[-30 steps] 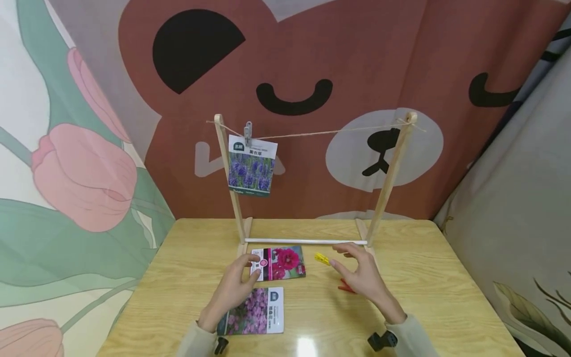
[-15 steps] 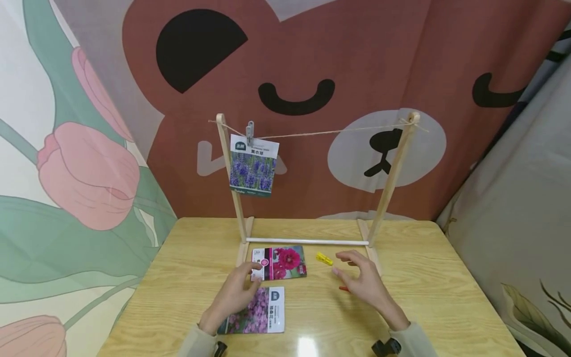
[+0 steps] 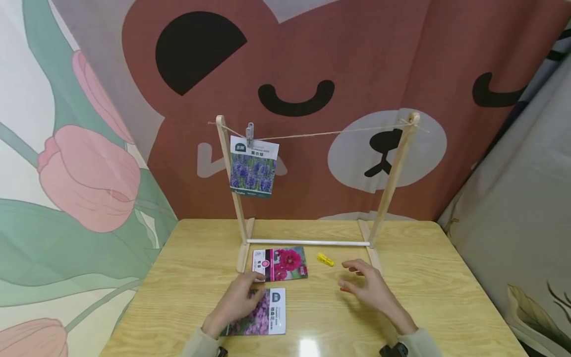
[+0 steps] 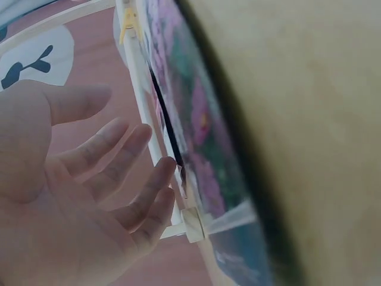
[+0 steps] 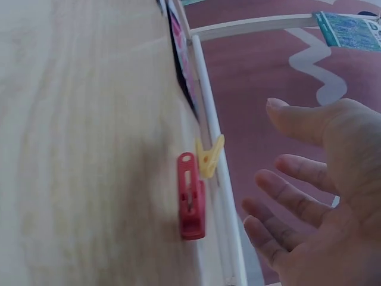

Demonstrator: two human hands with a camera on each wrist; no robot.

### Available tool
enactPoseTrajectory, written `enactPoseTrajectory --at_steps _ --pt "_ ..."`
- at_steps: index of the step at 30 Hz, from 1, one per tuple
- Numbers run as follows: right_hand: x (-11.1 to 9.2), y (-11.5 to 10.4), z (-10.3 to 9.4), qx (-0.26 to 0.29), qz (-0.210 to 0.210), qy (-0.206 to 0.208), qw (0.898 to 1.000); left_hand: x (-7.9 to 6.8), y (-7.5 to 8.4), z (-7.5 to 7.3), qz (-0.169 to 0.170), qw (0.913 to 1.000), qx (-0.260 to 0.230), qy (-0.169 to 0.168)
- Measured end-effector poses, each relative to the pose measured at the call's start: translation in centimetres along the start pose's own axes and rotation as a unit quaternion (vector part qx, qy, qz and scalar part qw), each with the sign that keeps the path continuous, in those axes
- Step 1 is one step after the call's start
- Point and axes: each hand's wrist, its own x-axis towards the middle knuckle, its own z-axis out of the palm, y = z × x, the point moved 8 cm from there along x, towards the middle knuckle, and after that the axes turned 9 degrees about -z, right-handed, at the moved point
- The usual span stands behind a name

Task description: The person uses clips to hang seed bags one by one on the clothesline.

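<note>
Two seed packets lie on the table: one with a magenta flower (image 3: 287, 263), and nearer, one with pink-purple flowers (image 3: 258, 317). My left hand (image 3: 236, 300) hovers over the nearer packet's left part with fingers loosely bent, holding nothing; it hides some of that packet. A yellow clothespin (image 3: 325, 259) lies right of the magenta packet. My right hand (image 3: 372, 287) hangs above a red clothespin (image 5: 191, 196), which it mostly covers in the head view. Nothing is between its relaxed fingers. A lavender seed packet (image 3: 253, 168) hangs from the string, pinched by a grey clothespin (image 3: 250, 134).
A wooden frame with two posts (image 3: 392, 178) stands at the back of the table (image 3: 446, 297). String (image 3: 321, 134) spans its post tops, and a white rod (image 3: 308, 242) joins its feet. Printed curtains surround the table.
My right hand has drawn back, down and rightward, away from the yellow clothespin. My left hand has shifted slightly down and right. The packets and clothespins stay in place.
</note>
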Motion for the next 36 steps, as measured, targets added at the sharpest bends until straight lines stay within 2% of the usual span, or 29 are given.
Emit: enactPoseTrajectory --at_steps 5,12,17,24,32,36 --pt "-0.7 0.6 0.9 0.013 0.002 -0.019 1.000 -0.4 0.0 0.4 0.009 0.9999 0.012 -0.003" --pt "-1.5 1.8 2.0 0.045 0.050 -0.049 0.997 -0.7 0.7 0.5 0.026 0.9994 0.021 -0.009" --pt "-1.9 2.3 2.5 0.036 0.077 -0.067 0.994 -1.0 1.1 0.5 0.041 0.9983 0.039 -0.012" --pt "-1.9 2.4 2.5 0.000 0.098 -0.065 0.993 -1.2 0.7 1.1 0.018 0.9948 0.091 -0.042" --pt "-2.1 2.8 2.2 0.002 0.101 -0.034 0.994 -1.1 0.4 1.5 -0.002 0.9932 0.100 -0.060" --pt "-2.1 3.0 2.4 -0.009 0.099 -0.027 0.995 -0.8 0.4 1.4 -0.015 0.9940 0.089 -0.062"
